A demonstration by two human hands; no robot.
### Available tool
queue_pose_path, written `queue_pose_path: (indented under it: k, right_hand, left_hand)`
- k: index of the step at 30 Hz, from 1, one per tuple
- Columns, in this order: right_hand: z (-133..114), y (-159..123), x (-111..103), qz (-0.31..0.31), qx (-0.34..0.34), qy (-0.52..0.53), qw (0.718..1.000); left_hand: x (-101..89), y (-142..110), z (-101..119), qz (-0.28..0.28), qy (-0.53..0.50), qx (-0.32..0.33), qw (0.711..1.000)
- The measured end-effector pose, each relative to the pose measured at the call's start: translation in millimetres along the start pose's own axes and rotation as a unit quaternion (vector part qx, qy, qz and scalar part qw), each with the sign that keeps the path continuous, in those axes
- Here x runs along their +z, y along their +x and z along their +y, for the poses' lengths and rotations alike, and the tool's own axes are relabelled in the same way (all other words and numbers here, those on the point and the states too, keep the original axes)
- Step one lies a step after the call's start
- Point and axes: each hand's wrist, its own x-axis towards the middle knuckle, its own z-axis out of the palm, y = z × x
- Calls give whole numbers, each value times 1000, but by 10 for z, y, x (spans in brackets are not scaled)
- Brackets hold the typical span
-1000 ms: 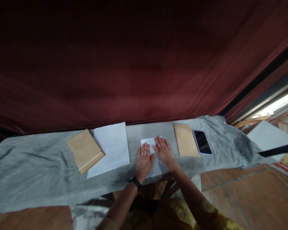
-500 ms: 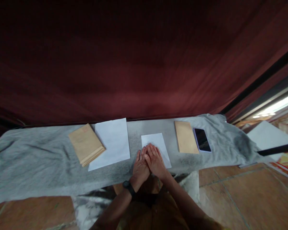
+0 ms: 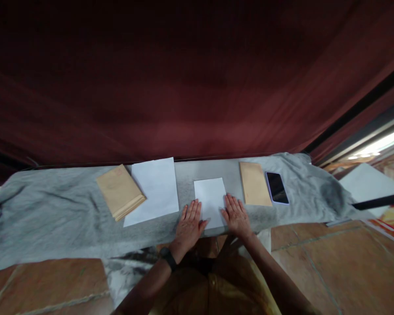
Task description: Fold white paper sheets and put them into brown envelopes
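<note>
A small folded white paper [image 3: 210, 197] lies on the grey cloth [image 3: 52, 214] in front of me. My left hand [image 3: 188, 223] lies flat with fingers stretched out at the paper's near left corner. My right hand [image 3: 236, 214] lies flat at its near right corner, fingers spread. Neither hand holds anything. A black band sits on my left wrist.
A stack of brown envelopes [image 3: 121, 190] and a white sheet [image 3: 155, 189] lie to the left. To the right are one brown envelope [image 3: 254, 183] and a dark phone [image 3: 277, 187]. A dark red curtain [image 3: 197, 87] hangs behind. Tiled floor [image 3: 341, 262] lies below.
My hands were stacked together on the paper's near edge half a second ago; they have slid apart to its two near corners. Earlier they pressed side by side further up.
</note>
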Motion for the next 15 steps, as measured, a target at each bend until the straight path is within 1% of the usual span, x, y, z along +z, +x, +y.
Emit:
queue_pose_path:
  k: [3,4,7,9,11,13,15]
  right_hand:
    - [-3,-14,4,1,1,3,1000]
    - [-5,-14,5,-2,1,2,1000]
    - [4,-3,2,-13,4,-1,1000]
    - [13,6,-7,-15,6,-5,1000]
    - [2,3,-17,-13,6,-13,1000]
    - [-50,-27,-21,-6,5,-25,1000]
    - [-148,-92,-19,-7,-15,-35,999]
  left_hand:
    - [-37,-2,86,3,-1,-7,1000]
    - [-46,3,143,3,-5,0,1000]
    - [-56,12,345,-13,-22,49,998]
    - [-50,-1,444,-24,-25,64,997]
    - [-40,-30,474,-27,-18,59,998]
    - [-33,-68,444,-24,-4,54,998]
    - [-33,-100,388,-16,9,51,999]
